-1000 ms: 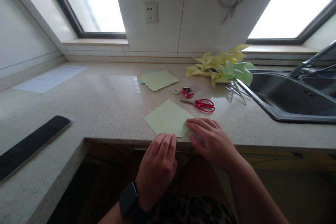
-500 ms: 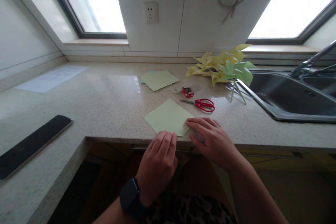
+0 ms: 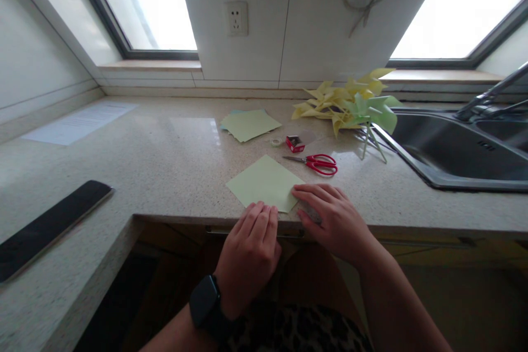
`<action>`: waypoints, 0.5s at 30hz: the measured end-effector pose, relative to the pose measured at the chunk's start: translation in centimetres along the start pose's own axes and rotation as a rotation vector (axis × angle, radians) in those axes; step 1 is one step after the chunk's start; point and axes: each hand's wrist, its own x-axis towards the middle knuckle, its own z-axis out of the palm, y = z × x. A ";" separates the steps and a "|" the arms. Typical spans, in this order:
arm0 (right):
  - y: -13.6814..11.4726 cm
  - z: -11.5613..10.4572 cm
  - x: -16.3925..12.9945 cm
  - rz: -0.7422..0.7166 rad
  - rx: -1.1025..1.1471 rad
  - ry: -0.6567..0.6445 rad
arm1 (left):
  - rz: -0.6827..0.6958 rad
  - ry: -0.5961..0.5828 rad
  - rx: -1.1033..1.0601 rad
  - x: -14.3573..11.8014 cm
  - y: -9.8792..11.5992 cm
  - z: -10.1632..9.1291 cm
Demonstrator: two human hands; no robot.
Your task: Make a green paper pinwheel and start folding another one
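1. In the head view, I see the left hand [image 3: 251, 245] at the near edge of the surface [image 3: 165, 170]. Its fingers lie flat on the near corner of the green paper [image 3: 264, 182].
2. The right hand [image 3: 330, 217] lies flat too, just beside the left one. Its fingertips press the right corner of the paper. The two hands are close but not touching, and neither one grips anything.
3. The paper lies flat, turned like a diamond, right at the near edge of the surface.
4. I think the step in hand is holding the sheet down and lining it up, maybe for a first fold. The next move would need one hand to pin the paper while the other lifts a corner and brings it over neatly.
5. Behind the paper lie the scissors [image 3: 317, 164], shut, well apart from the hands.
6. A little red box [image 3: 295, 143] and a tape roll [image 3: 276, 142] sit near them.
7. Farther back are more sheets [image 3: 249, 124] and a pile of pinwheels [image 3: 350, 102] next to the sink [image 3: 454, 154].
8. A dark phone [image 3: 49, 225] lies far to the left.
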 end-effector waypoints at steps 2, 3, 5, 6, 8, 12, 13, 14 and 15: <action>0.0 0.0 0.0 0.004 -0.001 -0.003 | 0.019 0.011 -0.001 0.0 -0.1 -0.1; 0.0 0.0 0.0 0.006 -0.002 -0.006 | 0.025 0.016 -0.002 0.0 -0.2 -0.1; 0.0 0.0 0.0 0.008 -0.005 -0.010 | 0.024 0.019 -0.007 0.0 -0.2 -0.1; 0.0 0.0 0.0 0.009 -0.007 -0.011 | 0.021 0.018 -0.013 0.0 -0.3 -0.1; 0.0 0.0 0.1 0.009 -0.008 -0.009 | 0.015 0.011 -0.026 0.0 -0.4 0.0; 0.1 0.0 0.1 0.004 -0.001 0.000 | 0.021 0.006 -0.021 0.0 -0.5 0.0; 0.1 0.0 0.1 0.004 0.000 0.001 | 0.024 0.006 -0.019 -0.1 -0.5 0.0; 0.1 0.0 0.1 0.004 0.002 0.000 | 0.027 0.006 -0.019 -0.1 -0.5 0.0; 0.1 0.0 0.1 0.003 0.003 -0.001 | 0.028 0.005 -0.019 -0.1 -0.5 0.0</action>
